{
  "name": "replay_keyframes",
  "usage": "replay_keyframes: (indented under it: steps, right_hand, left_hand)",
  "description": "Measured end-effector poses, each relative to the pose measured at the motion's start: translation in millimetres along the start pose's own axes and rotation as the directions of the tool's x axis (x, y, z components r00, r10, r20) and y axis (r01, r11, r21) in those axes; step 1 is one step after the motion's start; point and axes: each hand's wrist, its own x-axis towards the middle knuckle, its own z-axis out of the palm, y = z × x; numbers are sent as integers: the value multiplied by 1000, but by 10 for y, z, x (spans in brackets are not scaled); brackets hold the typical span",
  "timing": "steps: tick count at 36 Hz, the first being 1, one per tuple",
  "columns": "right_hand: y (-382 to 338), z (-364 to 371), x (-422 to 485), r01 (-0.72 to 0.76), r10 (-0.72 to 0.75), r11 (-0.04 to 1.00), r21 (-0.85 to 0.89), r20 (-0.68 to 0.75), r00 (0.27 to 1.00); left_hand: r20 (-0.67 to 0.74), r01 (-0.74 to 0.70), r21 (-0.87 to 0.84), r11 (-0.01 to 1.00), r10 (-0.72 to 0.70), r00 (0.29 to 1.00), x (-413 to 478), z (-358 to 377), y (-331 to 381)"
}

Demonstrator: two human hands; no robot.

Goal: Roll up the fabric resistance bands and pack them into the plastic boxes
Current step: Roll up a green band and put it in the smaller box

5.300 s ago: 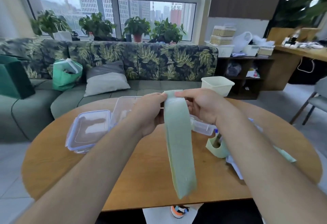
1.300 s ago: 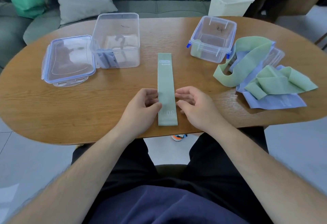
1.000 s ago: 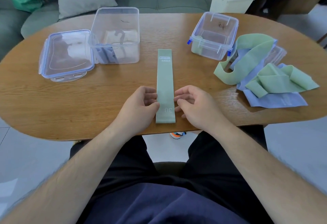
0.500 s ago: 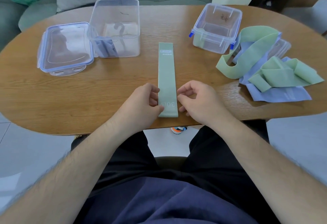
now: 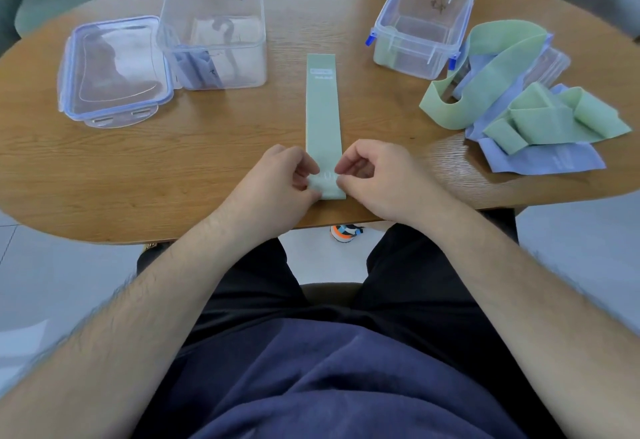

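Pinching near end of green band (image 5: 322,106), frame centre, with left hand (image 5: 287,184) and right hand (image 5: 379,178) both curled, beginning the roll.

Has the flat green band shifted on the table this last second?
No. The band still ends between the tall box and the blue-clipped box.

We saw a matt cloth band (image 5: 323,116), clear glossy plastic boxes (image 5: 214,28), and a smooth, wood-grained bench (image 5: 207,147).
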Motion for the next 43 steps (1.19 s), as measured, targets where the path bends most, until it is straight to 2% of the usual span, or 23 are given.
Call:
replay_keyframes:
  steps: [8,14,20,30,38,43]
  right_hand:
    - [-1,-11,-23,185,-153,963,-197,167,974]
    - [5,-67,-20,304,-262,926,-223,201,944]
    - [23,-88,-4,297,-242,931,-213,249,938]
    - [50,-84,20,329,-266,917,-226,268,926]
    - [59,-62,36,296,-241,928,-224,244,939]
    - [59,-71,34,282,-227,936,-212,249,941]
  left_hand:
    - [91,-113,139,984,101,991,-15,-20,-19]
    - [83,-196,192,962,183,980,-8,-91,-37]
    - [81,-333,218,917,323,943,-16,-100,-47]
    - [140,-373,309,875,346,928,20,-36,-108]
    - [144,-403,325,855,377,915,18,6,-150]
    - [76,-484,326,812,488,870,16,-17,-158]
